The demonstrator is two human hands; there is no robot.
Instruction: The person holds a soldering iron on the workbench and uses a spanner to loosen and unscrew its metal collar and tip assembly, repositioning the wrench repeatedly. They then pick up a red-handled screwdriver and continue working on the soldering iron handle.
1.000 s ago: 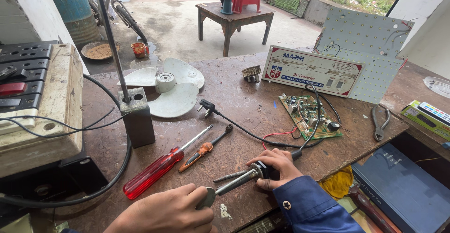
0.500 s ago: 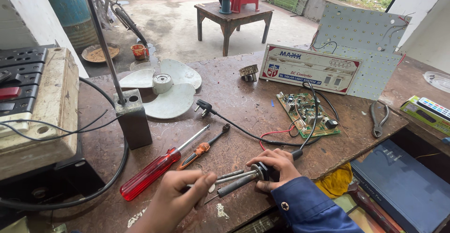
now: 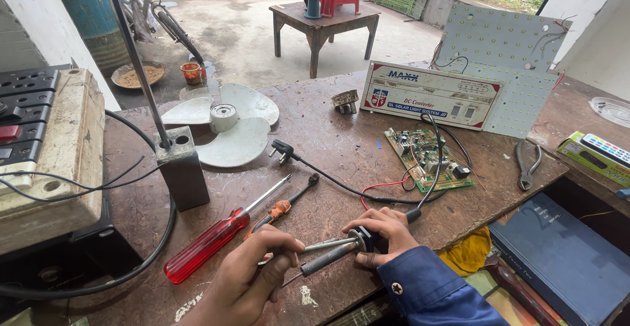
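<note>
My right hand, in a blue sleeve, grips the black handle of a soldering iron at the workbench's front edge. Its metal barrel points left. My left hand pinches the tip end of that barrel with thumb and fingers. The iron's black cord runs back to a plug lying on the bench. A red-handled screwdriver and a small orange-handled screwdriver lie just left of my hands.
A green circuit board with red wires, a white converter box, LED panels, a white fan blade, pliers, a metal block with rod, and a switchboard share the bench.
My left hand has shifted up along the iron's barrel and now pinches it near the tip. My right hand keeps its hold on the handle.
</note>
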